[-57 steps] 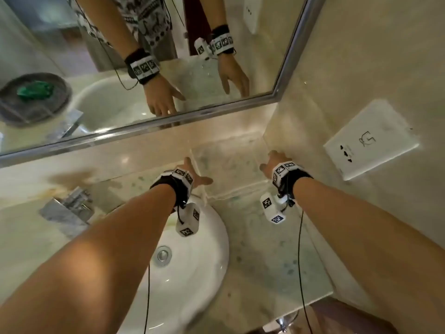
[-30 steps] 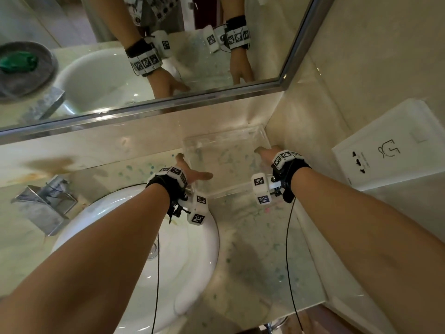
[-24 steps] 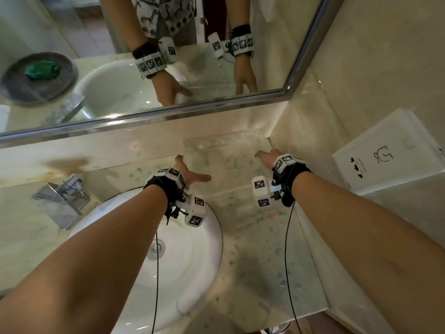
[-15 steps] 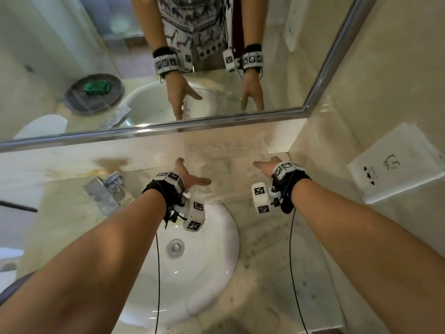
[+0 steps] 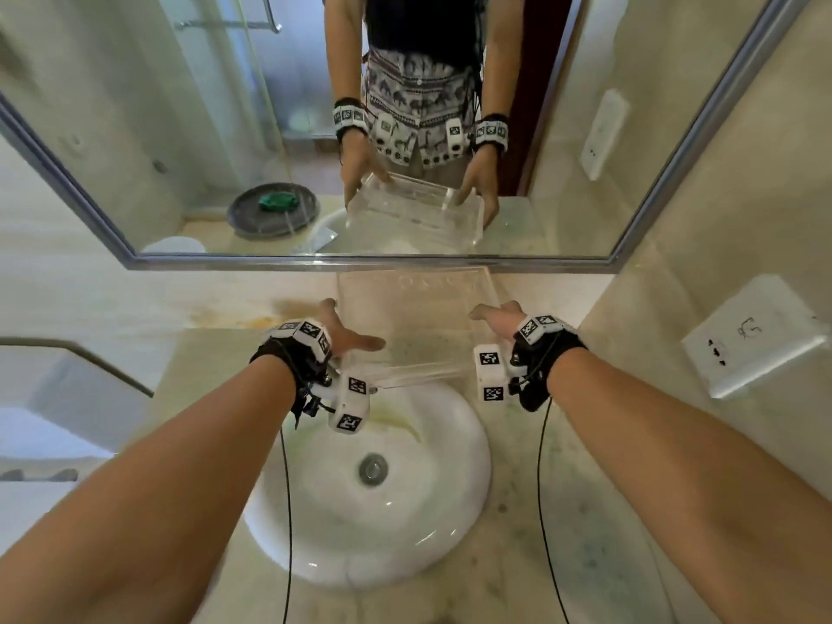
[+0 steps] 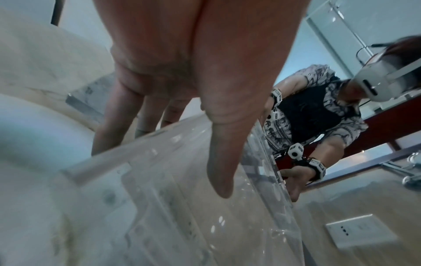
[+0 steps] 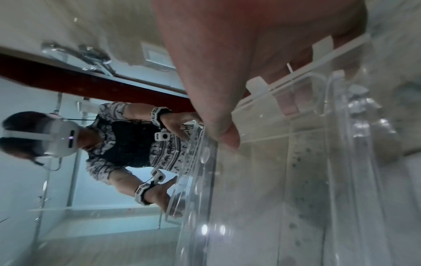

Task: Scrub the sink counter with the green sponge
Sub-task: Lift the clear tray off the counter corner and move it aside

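The green sponge [image 5: 277, 201] shows only as a reflection in the mirror, lying on a dark round plate [image 5: 252, 220]; the sponge itself is out of view. Both hands hold a clear plastic tray [image 5: 418, 317] up over the back of the white sink [image 5: 472, 488]. My left hand [image 5: 349, 337] grips its left edge, thumb on top. My right hand [image 5: 497, 317] grips the right edge the same way. In the wrist views the thumbs lie over the tray rim [image 6: 182, 207] [image 7: 284, 162] with fingers underneath. The marble counter [image 5: 585, 556] to the right of the basin bears greenish speckles.
A framed mirror [image 5: 180, 128] runs along the back wall. A white socket plate [image 5: 752, 335] sits on the right wall, close to my right forearm. A yellowish stain [image 5: 234, 315] marks the backsplash left of the tray.
The clear tray has come up off the back right corner of the counter and moved left over the sink, held in both hands. The head view has swung left and up.
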Available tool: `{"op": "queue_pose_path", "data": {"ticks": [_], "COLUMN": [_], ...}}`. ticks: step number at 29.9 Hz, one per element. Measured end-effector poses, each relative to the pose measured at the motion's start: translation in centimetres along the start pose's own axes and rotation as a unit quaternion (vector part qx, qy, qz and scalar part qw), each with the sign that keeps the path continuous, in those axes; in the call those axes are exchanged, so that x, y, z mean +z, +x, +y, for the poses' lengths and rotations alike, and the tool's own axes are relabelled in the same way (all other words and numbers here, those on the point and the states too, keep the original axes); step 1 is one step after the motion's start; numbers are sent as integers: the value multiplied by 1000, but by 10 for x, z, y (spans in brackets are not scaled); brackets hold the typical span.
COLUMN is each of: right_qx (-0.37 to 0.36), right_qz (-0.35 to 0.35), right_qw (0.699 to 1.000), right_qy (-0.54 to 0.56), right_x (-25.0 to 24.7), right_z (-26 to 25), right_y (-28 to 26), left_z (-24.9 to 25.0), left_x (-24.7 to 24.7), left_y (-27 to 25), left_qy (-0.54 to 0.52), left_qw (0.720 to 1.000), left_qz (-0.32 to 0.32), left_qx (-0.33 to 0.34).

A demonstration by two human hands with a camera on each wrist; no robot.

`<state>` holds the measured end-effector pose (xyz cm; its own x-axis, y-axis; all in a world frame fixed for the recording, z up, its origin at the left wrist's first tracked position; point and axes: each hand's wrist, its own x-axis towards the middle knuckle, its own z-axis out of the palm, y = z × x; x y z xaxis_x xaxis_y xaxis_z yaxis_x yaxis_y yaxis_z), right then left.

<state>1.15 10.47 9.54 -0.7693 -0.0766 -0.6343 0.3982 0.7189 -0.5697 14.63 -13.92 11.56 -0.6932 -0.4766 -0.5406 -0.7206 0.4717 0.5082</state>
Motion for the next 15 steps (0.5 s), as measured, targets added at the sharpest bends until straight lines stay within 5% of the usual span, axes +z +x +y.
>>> {"op": "queue_pose_path", "data": {"ticks": [15], "right_qx": [-115], "right_qz": [4], "right_qw": [993], "right_qy": [-6], "right_x": [169], "right_z": [-95], "right_y": [-129], "left_z": [-194], "left_x": [-145], "left_y": [-75], "left_qy": [-33], "left_qw": [997], "left_qz": [71], "left_qx": [-17]}}
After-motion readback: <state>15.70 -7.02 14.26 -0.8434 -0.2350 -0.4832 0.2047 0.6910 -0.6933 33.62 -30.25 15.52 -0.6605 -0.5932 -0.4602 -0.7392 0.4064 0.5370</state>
